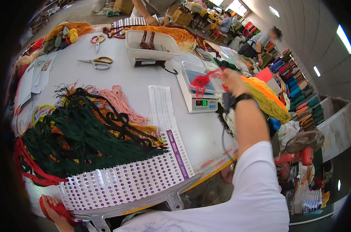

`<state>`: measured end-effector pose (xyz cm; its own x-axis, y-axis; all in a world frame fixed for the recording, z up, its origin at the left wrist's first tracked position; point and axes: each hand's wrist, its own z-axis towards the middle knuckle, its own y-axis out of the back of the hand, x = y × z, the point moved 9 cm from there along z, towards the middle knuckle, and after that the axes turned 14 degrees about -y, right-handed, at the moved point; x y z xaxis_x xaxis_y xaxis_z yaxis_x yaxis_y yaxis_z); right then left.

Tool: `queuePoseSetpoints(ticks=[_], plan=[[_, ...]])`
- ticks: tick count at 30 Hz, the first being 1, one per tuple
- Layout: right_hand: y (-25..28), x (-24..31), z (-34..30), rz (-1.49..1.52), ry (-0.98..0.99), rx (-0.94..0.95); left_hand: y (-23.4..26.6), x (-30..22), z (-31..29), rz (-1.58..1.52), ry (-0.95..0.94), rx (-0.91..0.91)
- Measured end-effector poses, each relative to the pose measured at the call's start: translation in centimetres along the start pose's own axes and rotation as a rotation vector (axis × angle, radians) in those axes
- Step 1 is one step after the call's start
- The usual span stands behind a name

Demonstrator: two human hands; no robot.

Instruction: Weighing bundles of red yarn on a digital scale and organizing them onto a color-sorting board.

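Note:
My right hand [234,82] is closed on a bunch of crimson thread [201,82], which hangs into the clear tray [187,67] on a digital scale [200,103] with a lit display. At the near left edge of the table, my left hand [54,212] is wrapped round a red skein of thread [61,212]. Beside it lies a long white card with rows of punched holes [125,185]. Dark green thread [83,135] covers much of the card, with black, orange and yellow strands among it. More red thread [38,170] lies over the card's left end.
Pink thread [119,102] lies behind the green pile. Two pairs of scissors [100,62] and a second scale with a white tub [150,44] stand farther back. Orange and olive skeins [266,96] lie at right, near a red fan [299,154]. Across the table, another person's hands [156,20] work.

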<state>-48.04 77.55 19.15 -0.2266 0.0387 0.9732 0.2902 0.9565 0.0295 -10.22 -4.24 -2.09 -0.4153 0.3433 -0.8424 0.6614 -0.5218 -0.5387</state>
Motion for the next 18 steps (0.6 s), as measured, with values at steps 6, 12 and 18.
queuePoseSetpoints(ticks=[6, 12, 18], plan=[[5.6, -16.6, -3.8, 0.431, -0.334, -0.364, -1.2, 0.4, -0.4, -0.040, 0.060, 0.040], [7.2, -16.0, -5.3, 0.324, -0.306, -0.408, -2.8, 0.2, -1.2, 0.017, 0.070, 0.029], [6.1, -16.5, -3.4, 0.220, -0.359, -0.397, -2.8, -0.1, -1.2, 0.004, 0.074, 0.045]])
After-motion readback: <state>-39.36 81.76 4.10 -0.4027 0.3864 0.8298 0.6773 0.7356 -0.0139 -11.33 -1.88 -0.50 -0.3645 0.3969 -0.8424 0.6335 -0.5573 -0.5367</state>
